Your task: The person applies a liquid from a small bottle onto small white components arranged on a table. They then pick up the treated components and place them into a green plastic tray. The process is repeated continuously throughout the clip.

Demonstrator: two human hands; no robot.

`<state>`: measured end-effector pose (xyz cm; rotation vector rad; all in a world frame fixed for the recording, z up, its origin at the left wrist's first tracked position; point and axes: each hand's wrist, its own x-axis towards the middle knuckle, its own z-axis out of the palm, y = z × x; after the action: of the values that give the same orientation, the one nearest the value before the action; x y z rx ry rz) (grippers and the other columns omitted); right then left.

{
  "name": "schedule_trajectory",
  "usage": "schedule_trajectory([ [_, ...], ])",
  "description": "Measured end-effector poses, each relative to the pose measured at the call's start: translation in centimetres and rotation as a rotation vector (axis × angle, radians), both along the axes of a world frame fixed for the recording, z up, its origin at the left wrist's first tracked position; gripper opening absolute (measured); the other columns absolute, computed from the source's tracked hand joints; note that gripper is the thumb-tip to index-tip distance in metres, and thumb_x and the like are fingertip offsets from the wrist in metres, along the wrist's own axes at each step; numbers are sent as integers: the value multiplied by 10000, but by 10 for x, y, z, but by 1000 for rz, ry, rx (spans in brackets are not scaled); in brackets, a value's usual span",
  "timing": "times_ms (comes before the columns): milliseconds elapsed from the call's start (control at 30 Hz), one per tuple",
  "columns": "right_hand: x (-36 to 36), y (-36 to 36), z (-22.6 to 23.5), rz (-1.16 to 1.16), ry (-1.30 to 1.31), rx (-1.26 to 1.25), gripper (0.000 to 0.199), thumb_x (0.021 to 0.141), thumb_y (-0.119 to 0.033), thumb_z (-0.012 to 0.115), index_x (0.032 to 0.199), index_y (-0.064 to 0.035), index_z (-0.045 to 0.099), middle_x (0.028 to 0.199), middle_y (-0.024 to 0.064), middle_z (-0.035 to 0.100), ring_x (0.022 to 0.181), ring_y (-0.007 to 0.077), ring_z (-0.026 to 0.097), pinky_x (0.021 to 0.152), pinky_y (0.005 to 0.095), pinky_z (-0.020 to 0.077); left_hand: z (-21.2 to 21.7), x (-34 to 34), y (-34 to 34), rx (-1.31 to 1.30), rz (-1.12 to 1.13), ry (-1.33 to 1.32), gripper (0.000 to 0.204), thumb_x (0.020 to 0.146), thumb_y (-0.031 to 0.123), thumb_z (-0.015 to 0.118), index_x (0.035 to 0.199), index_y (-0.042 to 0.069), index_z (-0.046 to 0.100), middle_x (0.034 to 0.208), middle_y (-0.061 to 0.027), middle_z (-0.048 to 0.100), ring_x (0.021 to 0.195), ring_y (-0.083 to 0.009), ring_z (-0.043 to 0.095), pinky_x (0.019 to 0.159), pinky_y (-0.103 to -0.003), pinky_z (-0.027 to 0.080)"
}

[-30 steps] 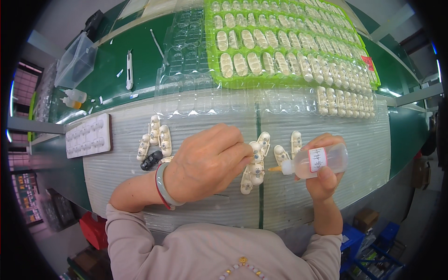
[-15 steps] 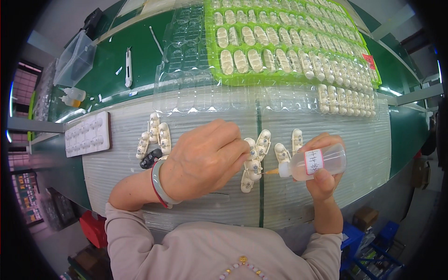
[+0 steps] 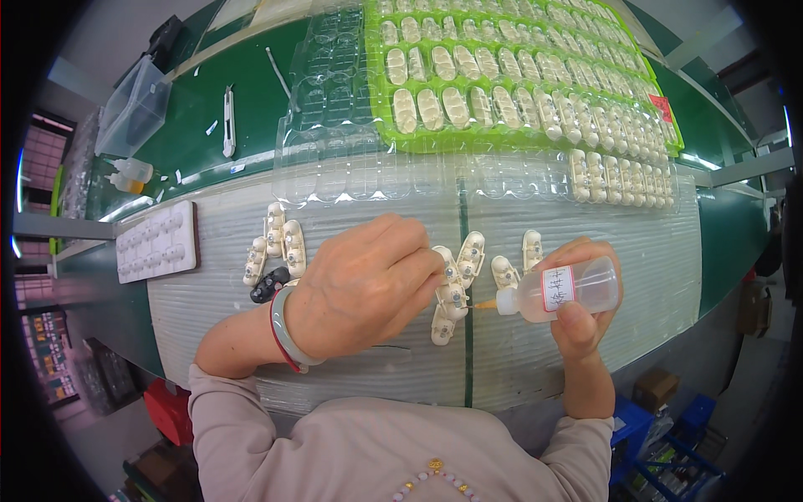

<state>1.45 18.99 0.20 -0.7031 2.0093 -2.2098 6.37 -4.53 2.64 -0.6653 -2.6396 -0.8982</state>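
My right hand (image 3: pixel 579 322) is wrapped round a clear squeeze bottle (image 3: pixel 595 286) with a white cap and a thin amber nozzle. The bottle lies nearly level, its nozzle tip close to the lower end of a cream oblong plastic part (image 3: pixel 452 294) with metal-centred domes. That part is gripped at its upper left by the closed fingers of my left hand (image 3: pixel 364 280), whose back hides the fingertips. Beneath and beside it are similar parts, one (image 3: pixel 443 327) below and one (image 3: pixel 472 250) above right. Two more cream parts (image 3: pixel 505 273) lie near the bottle.
Left of my left hand lie several cream parts (image 3: pixel 274 230) and a black one (image 3: pixel 269 285). Farther left sits a white block with domes (image 3: pixel 156 243). Clear trays (image 3: pixel 335 176) and a green tray of parts (image 3: pixel 390 127) fill the back; a utility knife (image 3: pixel 229 125) lies far left.
The bottle and its nozzle have shifted slightly left. My left hand and the cream part have moved only a touch left.
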Motion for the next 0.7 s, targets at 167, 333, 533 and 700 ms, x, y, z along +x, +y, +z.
schedule_trajectory([
  [167,0,6,-1,-18,-99,19,360,711,-180,597,995,15,493,816,109,604,659,150,583,546,268,472,3,-1,2,-6,22,-37,155,650,2,687,789,40,628,721,-69,536,640,-227,538,545,-314,437],
  [333,-21,9,7,-211,-452,-395,314,857,-364,501,926,-58,519,775,70,565,514,98,495,339,222,362,1,-5,15,64,68,-76,141,657,7,689,782,43,635,703,-73,528,616,-229,534,535,-315,425],
  [533,-49,40,6,-345,-605,-775,237,882,-349,507,950,-122,517,812,23,601,550,117,488,450,259,370,0,-46,63,122,-50,-49,68,713,53,677,763,41,633,682,-79,511,610,-242,527,545,-335,420],
  [700,-52,45,17,-386,-551,-823,260,859,-363,553,933,-114,542,834,-1,562,547,78,404,432,185,315,-23,-84,121,115,-154,-76,53,735,83,653,763,45,628,731,-92,542,674,-272,555,588,-357,443],
])
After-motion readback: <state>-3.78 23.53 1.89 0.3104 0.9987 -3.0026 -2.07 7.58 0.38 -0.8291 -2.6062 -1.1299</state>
